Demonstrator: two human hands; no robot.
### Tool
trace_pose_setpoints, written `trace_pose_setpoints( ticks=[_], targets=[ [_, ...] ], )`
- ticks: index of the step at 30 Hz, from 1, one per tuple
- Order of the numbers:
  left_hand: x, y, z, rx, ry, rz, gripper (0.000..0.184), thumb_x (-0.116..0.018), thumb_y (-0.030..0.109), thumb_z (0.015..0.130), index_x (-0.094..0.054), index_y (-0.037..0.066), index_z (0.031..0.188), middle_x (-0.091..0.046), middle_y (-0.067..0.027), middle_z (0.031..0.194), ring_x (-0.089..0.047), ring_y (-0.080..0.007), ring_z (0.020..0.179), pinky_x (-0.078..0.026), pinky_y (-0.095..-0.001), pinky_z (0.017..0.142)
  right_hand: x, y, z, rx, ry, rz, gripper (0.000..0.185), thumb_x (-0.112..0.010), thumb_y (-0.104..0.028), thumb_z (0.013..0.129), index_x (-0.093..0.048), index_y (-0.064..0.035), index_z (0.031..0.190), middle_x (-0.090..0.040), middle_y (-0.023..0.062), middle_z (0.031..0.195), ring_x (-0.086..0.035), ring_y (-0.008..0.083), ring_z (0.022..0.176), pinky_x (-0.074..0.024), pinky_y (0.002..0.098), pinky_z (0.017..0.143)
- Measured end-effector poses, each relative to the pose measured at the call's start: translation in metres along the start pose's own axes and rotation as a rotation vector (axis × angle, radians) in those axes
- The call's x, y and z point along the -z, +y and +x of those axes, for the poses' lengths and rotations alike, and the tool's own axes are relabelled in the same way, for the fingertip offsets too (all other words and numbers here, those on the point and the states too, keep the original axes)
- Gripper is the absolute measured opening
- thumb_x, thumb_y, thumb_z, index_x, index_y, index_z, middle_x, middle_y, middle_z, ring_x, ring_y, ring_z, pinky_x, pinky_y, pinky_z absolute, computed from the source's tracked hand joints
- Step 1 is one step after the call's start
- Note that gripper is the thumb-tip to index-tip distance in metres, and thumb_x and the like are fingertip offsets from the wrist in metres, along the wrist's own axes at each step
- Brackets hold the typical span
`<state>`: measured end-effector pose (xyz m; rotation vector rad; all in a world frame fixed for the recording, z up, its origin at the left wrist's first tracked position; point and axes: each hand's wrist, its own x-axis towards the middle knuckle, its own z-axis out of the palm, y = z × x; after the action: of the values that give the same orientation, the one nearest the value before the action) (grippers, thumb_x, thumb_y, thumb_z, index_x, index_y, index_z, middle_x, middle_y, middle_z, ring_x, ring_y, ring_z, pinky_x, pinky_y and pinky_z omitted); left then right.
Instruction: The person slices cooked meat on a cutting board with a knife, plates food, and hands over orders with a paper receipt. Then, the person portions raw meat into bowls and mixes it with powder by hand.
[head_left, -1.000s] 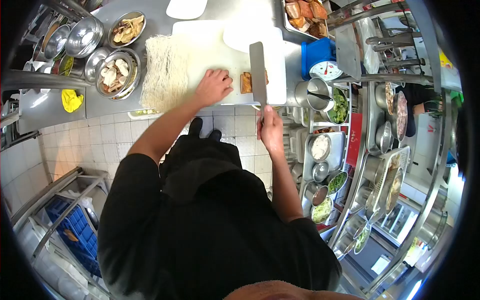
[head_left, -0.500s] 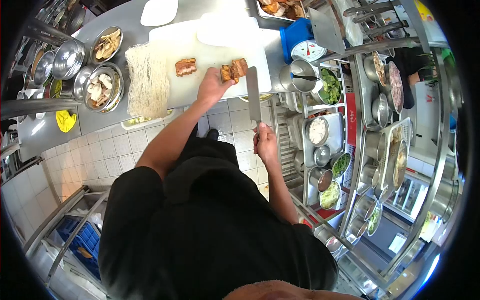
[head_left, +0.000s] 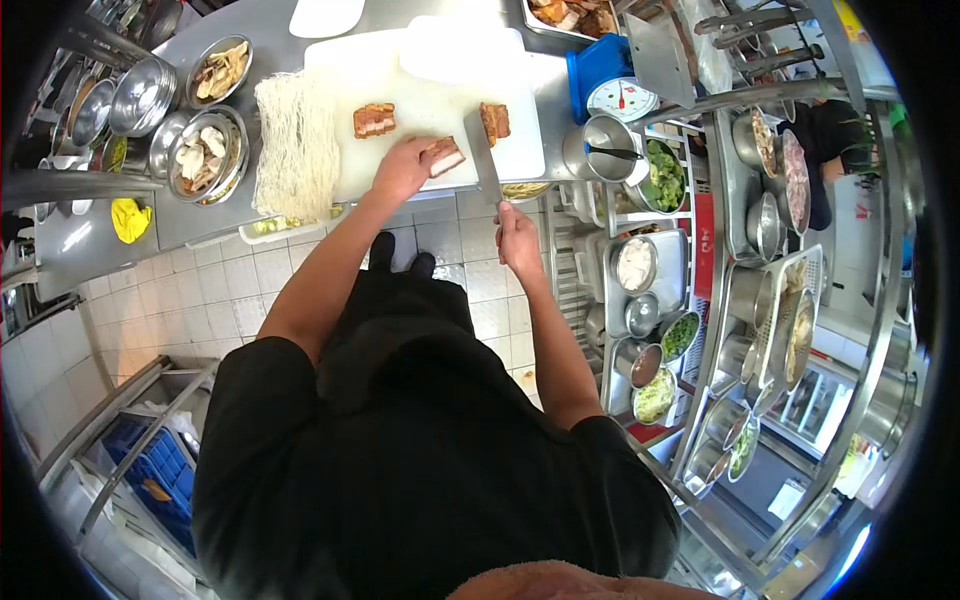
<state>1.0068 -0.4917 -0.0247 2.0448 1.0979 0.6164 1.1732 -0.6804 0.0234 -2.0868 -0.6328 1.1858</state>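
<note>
On the white cutting board (head_left: 350, 80) lie browned pieces of meat. My left hand (head_left: 403, 168) has its fingers on a meat piece (head_left: 443, 157) whose pale cut face shows, near the board's front edge. My right hand (head_left: 518, 240) is closed round the handle of a cleaver (head_left: 483, 160), its blade angled over the board between that piece and another meat piece (head_left: 495, 122). A third meat piece (head_left: 374, 120) sits apart, farther left. Pale noodles (head_left: 295, 145) are spread over the board's left side.
Metal bowls of food (head_left: 208, 157) stand left of the noodles. A blue scale (head_left: 597, 80) and a steel pot (head_left: 600, 147) are on the right, beside racks of containers (head_left: 637, 262). A tray of meat (head_left: 575, 18) is at the back, a yellow cloth (head_left: 131, 219) at left.
The cleaver has moved left and now lies between two pieces that were close together. My left hand has shifted slightly left with the nearer piece, turning its cut face up.
</note>
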Motion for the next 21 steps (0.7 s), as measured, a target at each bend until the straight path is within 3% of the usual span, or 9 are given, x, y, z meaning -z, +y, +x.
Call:
trace_pose_setpoints(
  ticks=[2, 3, 6, 9, 10, 19, 21],
  targets=[
    [0.0, 0.0, 0.001, -0.173, 0.191, 0.283, 0.038, -0.066, 0.017, 0.08, -0.062, 0.004, 0.115, -0.055, -0.0172, 0.12, -0.051, -0.0357, 0.111, -0.042, -0.0438, 0.096, -0.002, 0.007, 0.006, 0.091, 0.079, -0.118, 0.056, -0.041, -0.048, 0.098, -0.059, 0.005, 0.091, -0.061, 0.017, 0.069, -0.06, 0.0298, 0.062, -0.0474, 0.04, 0.061],
    [0.003, 0.003, -0.002, -0.164, 0.156, 0.215, 0.039, -0.067, 0.017, 0.078, -0.061, 0.004, 0.115, -0.055, -0.0169, 0.12, -0.051, -0.035, 0.111, -0.042, -0.0435, 0.096, -0.004, 0.001, 0.005, 0.138, 0.117, -0.174, 0.056, -0.041, -0.047, 0.098, -0.06, 0.0053, 0.093, -0.064, 0.0201, 0.075, -0.064, 0.0345, 0.071, -0.0492, 0.0424, 0.068],
    [0.011, 0.012, -0.02, -0.156, 0.072, 0.081, 0.043, -0.071, 0.015, 0.074, -0.058, 0.005, 0.114, -0.054, -0.016, 0.119, -0.051, -0.0336, 0.112, -0.041, -0.0431, 0.095, -0.007, -0.022, -0.01, 0.105, 0.041, -0.183, 0.052, -0.042, -0.044, 0.098, -0.061, 0.0038, 0.1, -0.064, 0.0265, 0.093, -0.059, 0.0448, 0.096, -0.0451, 0.0469, 0.084],
    [0.009, 0.017, -0.021, -0.204, 0.056, 0.093, 0.044, -0.074, 0.013, 0.07, -0.057, 0.005, 0.11, -0.054, -0.0145, 0.115, -0.051, -0.033, 0.11, -0.041, -0.0435, 0.092, -0.009, -0.051, -0.019, 0.121, -0.036, -0.342, 0.049, -0.042, -0.043, 0.098, -0.062, 0.0019, 0.101, -0.062, 0.0295, 0.092, -0.058, 0.0471, 0.095, -0.0458, 0.0476, 0.082],
    [0.008, 0.017, -0.02, -0.218, 0.049, 0.098, 0.043, -0.074, 0.012, 0.068, -0.057, 0.006, 0.107, -0.054, -0.0135, 0.113, -0.051, -0.0322, 0.109, -0.041, -0.0437, 0.09, -0.014, -0.047, -0.016, 0.257, 0.02, -0.341, 0.049, -0.042, -0.043, 0.098, -0.061, 0.0019, 0.098, -0.061, 0.0307, 0.091, -0.056, 0.0489, 0.093, -0.0449, 0.05, 0.081],
    [-0.003, 0.005, -0.006, -0.196, 0.025, 0.064, 0.039, -0.074, 0.009, 0.065, -0.058, 0.006, 0.1, -0.054, -0.0116, 0.105, -0.052, -0.0315, 0.104, -0.041, -0.0432, 0.087, -0.005, -0.064, -0.026, 0.137, -0.054, -0.563, 0.048, -0.037, -0.041, 0.1, -0.059, 0.0007, 0.1, -0.06, 0.0326, 0.091, -0.056, 0.0504, 0.094, -0.0433, 0.0554, 0.082],
    [-0.002, 0.001, -0.004, -0.176, -0.001, 0.058, 0.038, -0.074, 0.009, 0.065, -0.058, 0.006, 0.1, -0.054, -0.0114, 0.106, -0.053, -0.031, 0.103, -0.042, -0.0423, 0.086, -0.034, -0.047, 0.013, 0.289, -0.003, -0.538, 0.048, -0.036, -0.041, 0.1, -0.059, 0.0013, 0.101, -0.06, 0.033, 0.091, -0.056, 0.0509, 0.093, -0.0434, 0.0559, 0.082]
  ],
)
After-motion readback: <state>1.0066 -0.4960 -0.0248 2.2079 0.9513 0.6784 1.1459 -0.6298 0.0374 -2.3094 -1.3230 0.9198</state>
